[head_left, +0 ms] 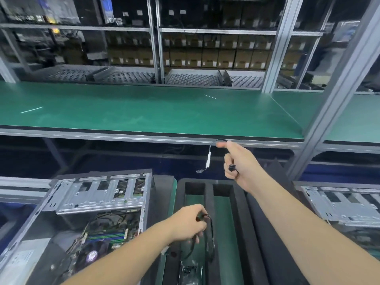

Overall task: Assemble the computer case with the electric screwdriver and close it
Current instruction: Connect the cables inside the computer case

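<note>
Open computer case (86,219) lies lower left, motherboard exposed, side panel off. Left hand (188,225) grips bundle of black cables (209,241) over black foam tray (236,223). Right hand (239,161) raised near green bench (144,108) edge, thumb and forefinger pinching thin wire (208,159), small connector dangling below; other fingers curled.

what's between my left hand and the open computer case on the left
Nothing visible. The left hand, gripping a black cable bundle over the foam tray, sits just right of the open computer case; only the case's own side wall separates them.
</note>
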Available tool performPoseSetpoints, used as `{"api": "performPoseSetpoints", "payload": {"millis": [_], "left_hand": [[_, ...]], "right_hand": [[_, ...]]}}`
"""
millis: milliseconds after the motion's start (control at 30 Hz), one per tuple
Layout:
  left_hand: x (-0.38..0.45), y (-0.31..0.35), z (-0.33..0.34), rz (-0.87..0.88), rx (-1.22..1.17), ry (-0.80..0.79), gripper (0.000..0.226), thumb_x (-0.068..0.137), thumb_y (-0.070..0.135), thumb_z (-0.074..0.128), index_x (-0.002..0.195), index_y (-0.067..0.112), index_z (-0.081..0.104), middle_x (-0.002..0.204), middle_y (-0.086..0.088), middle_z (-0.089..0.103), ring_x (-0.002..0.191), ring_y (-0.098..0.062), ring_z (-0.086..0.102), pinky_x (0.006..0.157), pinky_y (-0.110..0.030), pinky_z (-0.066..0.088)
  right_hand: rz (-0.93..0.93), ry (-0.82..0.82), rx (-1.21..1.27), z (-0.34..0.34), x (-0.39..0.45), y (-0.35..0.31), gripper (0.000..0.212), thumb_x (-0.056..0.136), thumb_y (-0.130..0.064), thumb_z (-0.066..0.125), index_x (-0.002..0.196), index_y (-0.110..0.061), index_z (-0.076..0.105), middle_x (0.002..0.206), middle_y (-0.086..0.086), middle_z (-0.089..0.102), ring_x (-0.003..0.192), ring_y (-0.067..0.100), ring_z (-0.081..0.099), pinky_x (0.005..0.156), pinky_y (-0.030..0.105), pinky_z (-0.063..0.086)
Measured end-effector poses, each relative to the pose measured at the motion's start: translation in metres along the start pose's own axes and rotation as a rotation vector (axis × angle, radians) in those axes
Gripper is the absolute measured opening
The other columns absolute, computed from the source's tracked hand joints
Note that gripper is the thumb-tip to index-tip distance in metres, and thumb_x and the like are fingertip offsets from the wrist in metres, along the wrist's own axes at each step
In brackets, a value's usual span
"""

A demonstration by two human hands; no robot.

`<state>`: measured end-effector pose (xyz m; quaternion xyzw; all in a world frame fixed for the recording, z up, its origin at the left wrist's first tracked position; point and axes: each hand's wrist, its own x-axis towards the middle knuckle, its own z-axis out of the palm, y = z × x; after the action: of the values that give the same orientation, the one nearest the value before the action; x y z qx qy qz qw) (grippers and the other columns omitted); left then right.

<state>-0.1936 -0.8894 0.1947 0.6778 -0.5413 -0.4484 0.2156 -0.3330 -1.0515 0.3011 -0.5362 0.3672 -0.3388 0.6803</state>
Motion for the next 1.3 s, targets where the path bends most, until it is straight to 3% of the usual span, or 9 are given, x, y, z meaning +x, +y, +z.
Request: {"api": "performPoseSetpoints", "payload": {"millis": [167, 300, 467, 567, 833, 1000, 1100, 1200, 1300], "left_hand": [[-0.002, 0.002, -0.005, -0.016, 0.031, 0.001, 0.039, 0.086, 0.037, 0.066, 0.122, 0.029, 0.054, 0.089, 0.005, 0.072, 0.063, -0.008, 0.069, 0.057, -0.030, 0.059], [-0.007, 0.010, -0.019, 0.029, -0.109, 0.190, 0.068, 0.077, 0.053, 0.069, 0.139, 0.041, 0.046, 0.128, 0.011, 0.062, 0.099, -0.004, 0.069, 0.073, -0.023, 0.057], [-0.023, 0.024, -0.048, 0.336, -0.526, 0.536, 0.059, 0.092, 0.037, 0.070, 0.144, 0.047, 0.044, 0.125, 0.014, 0.068, 0.113, -0.001, 0.066, 0.093, -0.025, 0.052], [-0.035, 0.033, -0.062, 0.456, -0.573, 0.650, 0.035, 0.099, 0.022, 0.063, 0.129, 0.039, 0.065, 0.114, 0.013, 0.072, 0.106, -0.011, 0.070, 0.085, -0.030, 0.059], [-0.059, 0.023, -0.088, 0.375, -0.625, 0.834, 0.015, 0.100, 0.022, 0.061, 0.102, 0.025, 0.076, 0.097, 0.011, 0.076, 0.096, -0.005, 0.069, 0.076, -0.025, 0.060], [-0.071, 0.000, -0.109, 0.285, -0.757, 0.854, 0.014, 0.100, 0.023, 0.062, 0.101, 0.018, 0.075, 0.094, 0.008, 0.078, 0.092, -0.005, 0.072, 0.071, -0.026, 0.061], [-0.079, -0.015, -0.122, 0.219, -0.725, 0.900, 0.016, 0.098, 0.028, 0.064, 0.095, 0.018, 0.077, 0.089, 0.006, 0.077, 0.082, -0.002, 0.069, 0.064, -0.016, 0.056], [-0.089, -0.033, -0.134, 0.161, -0.665, 0.916, 0.018, 0.096, 0.037, 0.065, 0.096, 0.021, 0.075, 0.086, 0.007, 0.075, 0.076, -0.005, 0.067, 0.066, -0.021, 0.056], [-0.101, -0.051, -0.146, 0.119, -0.645, 0.947, 0.020, 0.092, 0.041, 0.064, 0.096, 0.024, 0.074, 0.082, 0.015, 0.071, 0.075, -0.002, 0.065, 0.069, -0.029, 0.053]], "right_hand": [[0.087, 0.039, -0.010, 0.020, -0.003, 0.001, 0.033, 0.112, -0.029, 0.043, 0.117, -0.015, 0.072, 0.058, -0.001, 0.032, 0.044, 0.016, 0.018, 0.041, 0.027, 0.021], [0.139, 0.021, 0.000, 0.033, -0.011, 0.002, 0.033, 0.114, -0.031, 0.043, 0.119, -0.014, 0.070, 0.059, -0.001, 0.029, 0.044, 0.014, 0.021, 0.042, 0.029, 0.020], [0.222, 0.048, 0.117, 0.050, -0.017, 0.005, 0.034, 0.114, -0.026, 0.042, 0.121, -0.005, 0.067, 0.051, -0.003, 0.033, 0.040, 0.011, 0.024, 0.043, 0.027, 0.020], [0.282, 0.051, 0.218, 0.059, -0.020, 0.009, 0.034, 0.113, -0.020, 0.039, 0.126, 0.001, 0.063, 0.049, -0.004, 0.034, 0.037, 0.009, 0.025, 0.038, 0.023, 0.021], [0.405, 0.058, 0.244, 0.096, -0.027, 0.020, 0.011, 0.108, -0.017, 0.046, 0.102, -0.013, 0.055, 0.060, 0.001, 0.041, 0.042, 0.011, 0.034, 0.035, 0.021, 0.028], [0.270, 0.064, 0.061, 0.128, -0.037, 0.019, 0.023, 0.110, -0.034, 0.050, 0.129, -0.020, 0.050, 0.110, 0.014, 0.059, 0.084, 0.028, 0.068, 0.056, 0.034, 0.055], [0.165, 0.072, -0.223, 0.151, -0.037, 0.019, 0.033, 0.111, -0.044, 0.042, 0.132, -0.023, 0.056, 0.135, 0.008, 0.056, 0.114, 0.024, 0.063, 0.082, 0.041, 0.058], [0.077, 0.008, -0.389, 0.173, -0.041, 0.023, 0.039, 0.110, -0.051, 0.041, 0.121, -0.027, 0.070, 0.128, -0.006, 0.065, 0.121, 0.017, 0.058, 0.106, 0.043, 0.048], [-0.049, -0.051, -0.498, 0.198, -0.048, 0.032, 0.023, 0.107, -0.037, 0.054, 0.107, -0.026, 0.074, 0.101, -0.010, 0.078, 0.107, 0.011, 0.069, 0.104, 0.038, 0.049]]}}
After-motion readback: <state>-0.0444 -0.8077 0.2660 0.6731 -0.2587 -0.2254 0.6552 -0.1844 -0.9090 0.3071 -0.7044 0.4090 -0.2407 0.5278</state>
